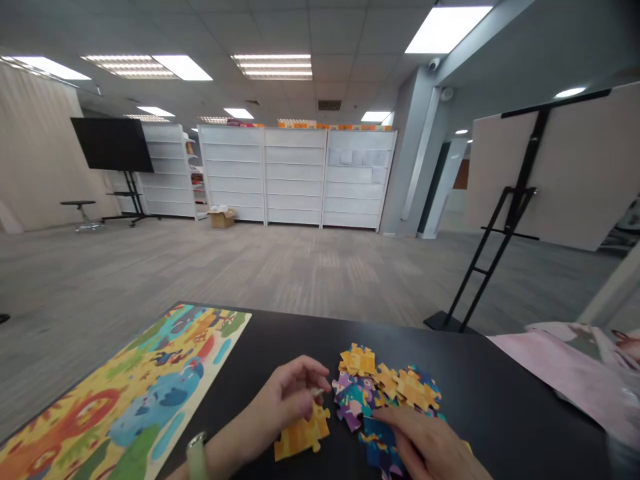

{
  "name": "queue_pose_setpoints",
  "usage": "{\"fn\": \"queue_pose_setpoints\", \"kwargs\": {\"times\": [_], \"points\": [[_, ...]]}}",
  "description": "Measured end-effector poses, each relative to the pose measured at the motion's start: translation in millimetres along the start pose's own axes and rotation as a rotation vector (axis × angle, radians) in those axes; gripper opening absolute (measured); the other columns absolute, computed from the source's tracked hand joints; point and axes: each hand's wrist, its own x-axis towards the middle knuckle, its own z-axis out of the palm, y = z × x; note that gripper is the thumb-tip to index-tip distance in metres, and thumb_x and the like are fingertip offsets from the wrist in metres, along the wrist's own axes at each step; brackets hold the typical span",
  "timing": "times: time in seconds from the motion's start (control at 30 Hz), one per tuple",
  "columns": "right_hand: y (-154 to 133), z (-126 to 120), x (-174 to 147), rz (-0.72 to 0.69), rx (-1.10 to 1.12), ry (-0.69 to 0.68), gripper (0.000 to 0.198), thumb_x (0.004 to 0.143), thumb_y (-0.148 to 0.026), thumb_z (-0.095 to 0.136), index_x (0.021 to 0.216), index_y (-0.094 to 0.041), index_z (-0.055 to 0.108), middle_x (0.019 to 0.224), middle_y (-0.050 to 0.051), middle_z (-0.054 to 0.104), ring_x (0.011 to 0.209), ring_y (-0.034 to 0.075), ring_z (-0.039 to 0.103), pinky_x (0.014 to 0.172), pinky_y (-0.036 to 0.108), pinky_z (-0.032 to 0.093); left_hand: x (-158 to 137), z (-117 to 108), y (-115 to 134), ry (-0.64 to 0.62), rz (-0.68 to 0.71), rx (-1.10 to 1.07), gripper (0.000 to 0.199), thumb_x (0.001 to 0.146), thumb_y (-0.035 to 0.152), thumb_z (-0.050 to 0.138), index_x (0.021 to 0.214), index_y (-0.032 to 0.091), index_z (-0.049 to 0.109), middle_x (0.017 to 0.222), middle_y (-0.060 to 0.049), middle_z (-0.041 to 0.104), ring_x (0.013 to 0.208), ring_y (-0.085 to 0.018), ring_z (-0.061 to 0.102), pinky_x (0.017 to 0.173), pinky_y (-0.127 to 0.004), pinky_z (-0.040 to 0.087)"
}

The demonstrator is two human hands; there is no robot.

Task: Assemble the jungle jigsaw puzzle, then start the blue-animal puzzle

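Observation:
My left hand [295, 393] is closed in a pinch on a small pale jigsaw puzzle piece [318, 392], seen nearly edge-on. Below it, several yellow-orange puzzle pieces [303, 433] lie joined or close together on the black table [270, 353]. With its index finger stretched out, my right hand [425, 440] touches the dark blue puzzle pieces [377, 443]; its other fingers are partly hidden. Beyond both hands spreads a loose pile of pieces, with purple and teal ones [355, 397] at the left and yellow ones [413, 387] at the right.
A colourful animal picture sheet [165, 393] covers the table's left side. Pink cloth or wrapping [550, 367] lies at the right edge. Past the table stand a board on a black easel [500, 247], white shelves [295, 177], a cardboard box [221, 218] and a screen on a stand [113, 145].

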Motion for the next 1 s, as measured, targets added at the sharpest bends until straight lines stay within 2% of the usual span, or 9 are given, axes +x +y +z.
{"fn": "queue_pose_setpoints", "kwargs": {"times": [0.1, 0.17, 0.3, 0.4, 0.47, 0.57, 0.73, 0.87, 1.0], "points": [[-7.3, -0.7, 1.3, 0.086, 0.021, -0.182, 0.036, 0.092, -0.015, 0.045, 0.116, -0.028, 0.068, 0.105, 0.001, 0.078, 0.090, 0.020, 0.076, 0.079, 0.029, 0.058, -10.0, 14.8, 12.8, -0.245, 0.163, 0.576, 0.050, 0.073, 0.045, 0.082, 0.118, 0.029, 0.065, 0.118, -0.006, 0.063, 0.109, -0.027, 0.057, 0.098, -0.038, 0.042], [-13.0, -4.3, 2.5, 0.109, 0.047, -0.274, 0.038, 0.093, -0.016, 0.042, 0.120, -0.029, 0.065, 0.105, 0.001, 0.078, 0.090, 0.021, 0.075, 0.079, 0.030, 0.056, -12.8, 19.8, 22.4, -0.312, 0.212, 0.819, 0.052, 0.076, 0.045, 0.079, 0.123, 0.031, 0.063, 0.126, -0.006, 0.060, 0.112, -0.028, 0.054, 0.103, -0.041, 0.039], [-20.5, -11.8, 3.2, 0.108, 0.067, -0.301, 0.038, 0.093, -0.017, 0.041, 0.120, -0.027, 0.065, 0.099, 0.004, 0.075, 0.087, 0.022, 0.071, 0.079, 0.032, 0.052, -9.5, 6.2, 34.2, -0.194, 0.134, 1.068, 0.045, 0.075, 0.042, 0.078, 0.115, 0.028, 0.062, 0.117, -0.005, 0.061, 0.105, -0.027, 0.055, 0.097, -0.038, 0.042], [-25.4, -15.8, 4.8, 0.065, 0.118, -0.299, 0.038, 0.085, -0.017, 0.052, 0.118, -0.026, 0.068, 0.105, 0.007, 0.070, 0.091, 0.022, 0.067, 0.081, 0.032, 0.051, -7.2, -11.7, 33.9, -0.173, -0.022, 1.204, 0.053, 0.063, 0.044, 0.085, 0.106, 0.025, 0.063, 0.106, -0.003, 0.062, 0.096, -0.026, 0.058, 0.084, -0.034, 0.045], [-29.2, -17.2, 6.7, 0.052, 0.172, -0.339, 0.043, 0.077, -0.017, 0.062, 0.118, -0.028, 0.069, 0.114, 0.008, 0.066, 0.099, 0.024, 0.065, 0.085, 0.033, 0.051, -8.0, -18.5, 31.7, -0.183, -0.110, 1.229, 0.062, 0.055, 0.046, 0.089, 0.107, 0.025, 0.062, 0.104, -0.001, 0.062, 0.090, -0.025, 0.059, 0.078, -0.032, 0.046], [-32.5, -17.7, 8.4, 0.085, 0.211, -0.399, 0.043, 0.073, -0.018, 0.068, 0.116, -0.028, 0.070, 0.117, 0.008, 0.063, 0.104, 0.025, 0.062, 0.089, 0.035, 0.050, -10.8, -18.2, 31.4, -0.180, -0.149, 1.159, 0.061, 0.057, 0.037, 0.089, 0.110, 0.026, 0.062, 0.102, 0.000, 0.062, 0.088, -0.022, 0.059, 0.074, -0.028, 0.045], [-28.4, -17.8, 6.2, 0.115, 0.170, -0.367, 0.033, 0.077, -0.016, 0.061, 0.107, -0.025, 0.069, 0.112, 0.007, 0.062, 0.101, 0.024, 0.061, 0.090, 0.037, 0.049, -10.8, -10.0, 39.8, -0.225, -0.152, 0.841, 0.042, 0.083, 0.040, 0.068, 0.122, 0.027, 0.061, 0.100, 0.001, 0.064, 0.084, -0.017, 0.058, 0.071, -0.024, 0.047], [-25.9, -16.9, 5.1, 0.097, 0.161, -0.345, 0.032, 0.075, -0.015, 0.061, 0.105, -0.023, 0.068, 0.109, 0.007, 0.062, 0.099, 0.023, 0.060, 0.089, 0.036, 0.049, -6.1, -9.7, 36.2, -0.161, -0.118, 0.712, 0.032, 0.100, 0.041, 0.042, 0.110, 0.022, 0.066, 0.097, -0.001, 0.067, 0.086, -0.017, 0.058, 0.079, -0.026, 0.046], [-27.4, -19.7, 6.7, 0.105, 0.148, -0.364, 0.031, 0.076, -0.016, 0.061, 0.105, -0.024, 0.068, 0.109, 0.007, 0.063, 0.099, 0.024, 0.061, 0.089, 0.037, 0.049, -3.3, -10.7, 22.7, -0.029, -0.123, 0.780, 0.019, 0.086, 0.035, 0.065, 0.100, 0.022, 0.067, 0.097, 0.001, 0.068, 0.093, -0.020, 0.059, 0.086, -0.027, 0.045]]}}
